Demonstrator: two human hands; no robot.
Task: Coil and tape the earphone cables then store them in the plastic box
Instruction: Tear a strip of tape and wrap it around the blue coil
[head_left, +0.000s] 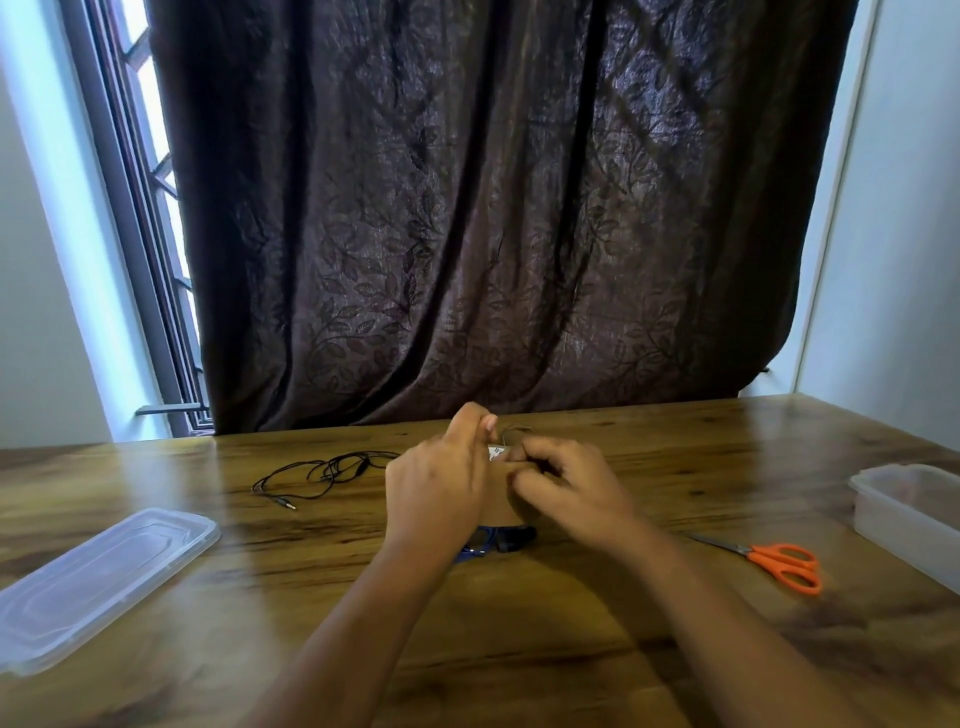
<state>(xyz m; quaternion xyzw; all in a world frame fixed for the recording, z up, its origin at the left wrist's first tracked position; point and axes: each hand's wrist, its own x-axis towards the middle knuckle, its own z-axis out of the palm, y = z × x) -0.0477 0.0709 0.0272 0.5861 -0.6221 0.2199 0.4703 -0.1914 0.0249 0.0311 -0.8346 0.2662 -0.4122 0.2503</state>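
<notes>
Both hands meet above the middle of the brown wooden worktop (571, 649). The right hand (563, 491) curls its fingers and pinches a small white scrap (496, 453). A thin grey earphone cable loop (517, 428) pokes up just behind it. The left hand (441, 486) has its thumb raised; I cannot tell what its fingers grip. A loose black earphone cable (332, 470) sprawls left to right at the left, its jack plug (287, 503) pointing near-right. The clear rectangular plastic box (909, 512) sits at the right edge, its long axis angled from far-left to near-right.
</notes>
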